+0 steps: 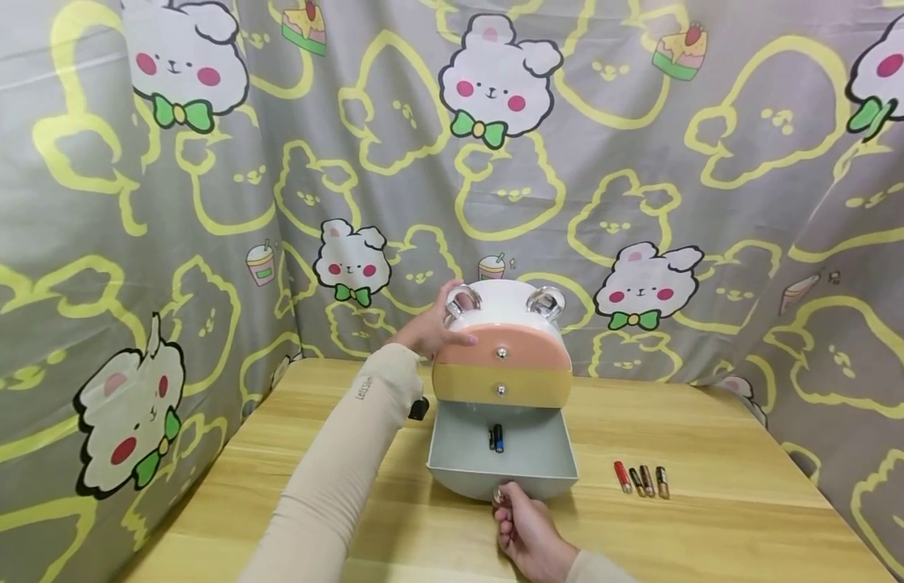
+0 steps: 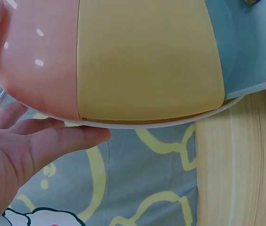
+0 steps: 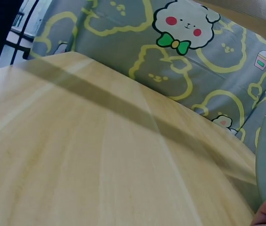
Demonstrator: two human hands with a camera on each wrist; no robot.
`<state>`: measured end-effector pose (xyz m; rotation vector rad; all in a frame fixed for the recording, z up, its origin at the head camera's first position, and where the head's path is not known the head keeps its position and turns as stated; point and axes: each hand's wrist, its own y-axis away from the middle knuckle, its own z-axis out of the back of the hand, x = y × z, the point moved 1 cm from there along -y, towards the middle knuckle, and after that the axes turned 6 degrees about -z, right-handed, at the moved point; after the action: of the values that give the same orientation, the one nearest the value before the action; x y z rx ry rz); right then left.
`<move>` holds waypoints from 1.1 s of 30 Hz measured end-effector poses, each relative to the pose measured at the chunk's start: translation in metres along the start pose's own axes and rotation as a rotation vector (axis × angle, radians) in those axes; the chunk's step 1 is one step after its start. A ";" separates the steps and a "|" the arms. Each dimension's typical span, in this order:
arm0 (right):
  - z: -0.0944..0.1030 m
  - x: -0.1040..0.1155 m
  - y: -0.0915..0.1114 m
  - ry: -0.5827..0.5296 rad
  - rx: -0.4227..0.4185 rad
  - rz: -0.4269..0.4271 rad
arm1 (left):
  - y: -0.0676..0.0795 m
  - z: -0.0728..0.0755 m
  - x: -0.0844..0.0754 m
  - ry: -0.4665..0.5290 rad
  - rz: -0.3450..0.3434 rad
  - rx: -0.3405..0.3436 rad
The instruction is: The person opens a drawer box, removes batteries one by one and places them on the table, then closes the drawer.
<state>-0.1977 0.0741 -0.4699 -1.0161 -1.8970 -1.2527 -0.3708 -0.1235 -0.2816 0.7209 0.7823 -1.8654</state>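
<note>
A small drawer box with clear ring ears and three tiers stands on the table. Its orange and yellow drawers are closed. The grey-green bottom drawer is pulled out, with small dark batteries lying inside. My left hand holds the box's upper left side, thumb over the orange front; in the left wrist view its fingers lie along the white edge. With thumb and fingers, my right hand pinches the bottom drawer's knob. Only part of that hand shows in the right wrist view.
Several batteries, one of them red, lie in a row on the wooden table right of the drawer. A black object is partly visible beside the left sleeve. A patterned curtain surrounds the table's back and sides.
</note>
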 end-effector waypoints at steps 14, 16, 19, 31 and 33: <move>0.006 -0.007 0.008 0.011 -0.006 -0.011 | 0.001 -0.003 -0.002 -0.025 -0.007 0.008; 0.007 -0.008 0.009 0.011 -0.007 -0.003 | 0.001 -0.004 -0.002 -0.030 -0.006 0.010; 0.007 -0.009 0.010 0.004 -0.004 0.004 | 0.002 -0.003 -0.002 -0.037 -0.006 0.006; 0.002 -0.013 0.012 0.013 0.053 -0.010 | 0.003 0.002 -0.002 -0.016 0.008 0.002; 0.002 -0.012 0.011 0.010 0.067 -0.011 | 0.002 0.003 -0.003 -0.019 0.010 0.002</move>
<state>-0.1823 0.0762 -0.4754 -0.9635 -1.9261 -1.1904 -0.3683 -0.1255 -0.2779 0.7065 0.7632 -1.8619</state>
